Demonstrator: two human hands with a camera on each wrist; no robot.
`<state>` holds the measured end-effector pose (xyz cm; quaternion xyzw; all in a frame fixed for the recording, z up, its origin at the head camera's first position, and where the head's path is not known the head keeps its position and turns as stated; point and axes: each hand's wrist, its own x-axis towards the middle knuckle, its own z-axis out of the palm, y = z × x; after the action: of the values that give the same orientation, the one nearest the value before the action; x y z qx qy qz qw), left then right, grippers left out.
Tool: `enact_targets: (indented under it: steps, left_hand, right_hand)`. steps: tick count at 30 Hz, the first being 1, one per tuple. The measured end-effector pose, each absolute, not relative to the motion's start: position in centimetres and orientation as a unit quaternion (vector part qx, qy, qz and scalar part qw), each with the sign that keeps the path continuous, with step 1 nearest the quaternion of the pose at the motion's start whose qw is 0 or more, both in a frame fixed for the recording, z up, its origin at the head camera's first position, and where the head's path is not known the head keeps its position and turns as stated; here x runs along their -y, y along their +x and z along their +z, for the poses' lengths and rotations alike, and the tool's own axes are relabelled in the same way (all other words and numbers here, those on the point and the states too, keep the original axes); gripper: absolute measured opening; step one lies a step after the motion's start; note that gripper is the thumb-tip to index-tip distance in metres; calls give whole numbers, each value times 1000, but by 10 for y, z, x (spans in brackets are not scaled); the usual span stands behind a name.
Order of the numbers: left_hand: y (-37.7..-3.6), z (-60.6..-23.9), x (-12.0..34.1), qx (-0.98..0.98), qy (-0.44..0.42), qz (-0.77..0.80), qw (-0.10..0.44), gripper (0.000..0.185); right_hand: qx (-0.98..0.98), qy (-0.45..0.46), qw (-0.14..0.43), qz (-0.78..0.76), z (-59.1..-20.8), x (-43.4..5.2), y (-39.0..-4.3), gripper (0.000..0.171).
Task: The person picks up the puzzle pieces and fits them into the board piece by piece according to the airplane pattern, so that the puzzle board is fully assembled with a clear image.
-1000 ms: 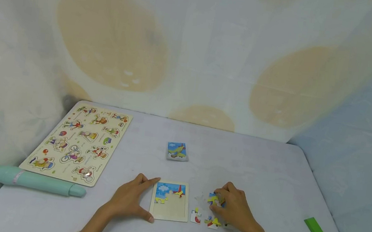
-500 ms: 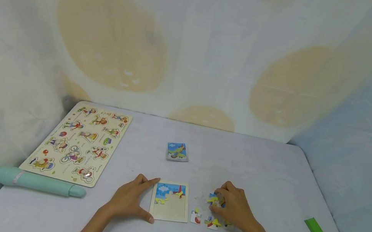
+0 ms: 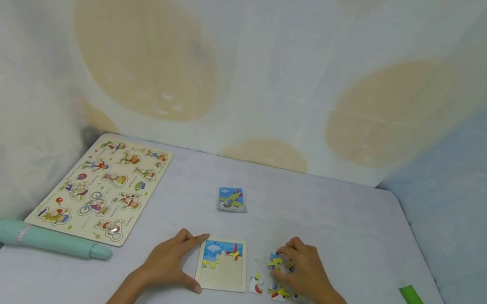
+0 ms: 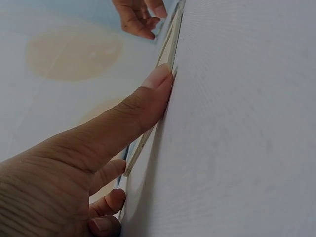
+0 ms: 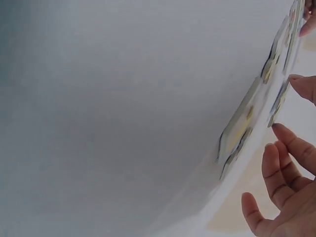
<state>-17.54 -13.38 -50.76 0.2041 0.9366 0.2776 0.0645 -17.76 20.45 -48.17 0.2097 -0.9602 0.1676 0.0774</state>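
My left hand [image 3: 170, 260] holds the left side of a small wooden jigsaw tray [image 3: 226, 281], index finger at the far corner and thumb at the near one. Blue sky pieces and a red tail piece fill the tray's far part. To its right, my right hand [image 3: 307, 270] pinches a blue-and-yellow puzzle piece [image 3: 274, 261] by its edges, low over the table. In the right wrist view that puzzle piece [image 5: 280, 101] lies between thumb and index finger. Loose puzzle pieces [image 3: 256, 284] lie near it, some partly hidden under the hand.
A picture card or small packet [image 3: 232, 199] with an airplane lies beyond the tray. On the left are a large figure puzzle board [image 3: 104, 188] and a mint-green tube-shaped object [image 3: 50, 239]. A green block [image 3: 414, 302] lies at the far right.
My right hand has shifted slightly left, drawing the pinched puzzle piece a little toward the tray. The left hand and the tray have stayed in place.
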Motion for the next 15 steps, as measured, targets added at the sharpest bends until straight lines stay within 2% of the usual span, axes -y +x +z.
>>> enact_targets:
  steps: [15]
  left_hand:
    - [-175,-508,134,-938,202,274,65,113]
  right_hand:
    - [952,225,79,192,-479,-184,-174,43]
